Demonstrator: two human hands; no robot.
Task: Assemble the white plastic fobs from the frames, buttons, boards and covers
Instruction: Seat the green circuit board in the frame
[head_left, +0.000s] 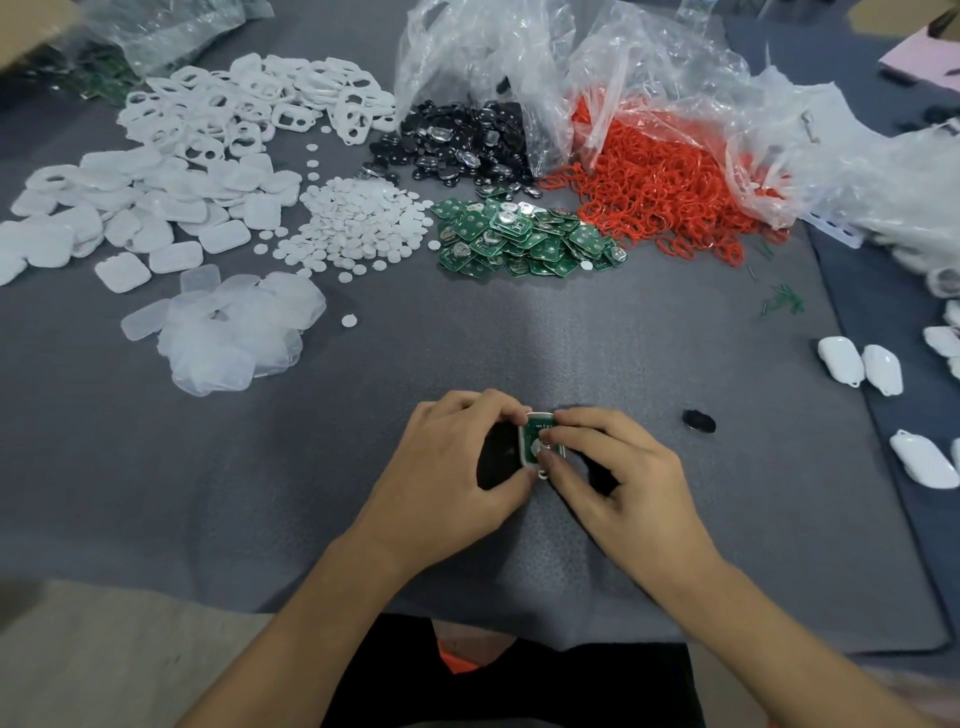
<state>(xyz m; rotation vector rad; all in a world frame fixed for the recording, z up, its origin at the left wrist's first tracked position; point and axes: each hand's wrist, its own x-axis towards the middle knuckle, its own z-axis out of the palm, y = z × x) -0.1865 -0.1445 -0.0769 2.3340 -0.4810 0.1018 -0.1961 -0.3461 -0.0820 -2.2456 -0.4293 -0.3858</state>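
Observation:
A white fob frame with a green board (535, 439) set in it lies low on the grey mat, between my two hands. My left hand (457, 457) grips its left side, fingers over the top edge and thumb at the bottom. The fingertips of my right hand (618, 462) pinch the board from the right. Farther back lie piles of parts: white frames (249, 98), white covers (145, 208), small white round buttons (358, 223), green boards (519, 239) and clear film pieces (234, 332).
Black pieces (457, 145) and red rings (660, 192) spill from clear plastic bags (597, 67) at the back. Finished white fobs (857, 364) lie at the right edge. One black piece (698, 421) sits alone right of my hands. The grey mat (519, 338) covers the table.

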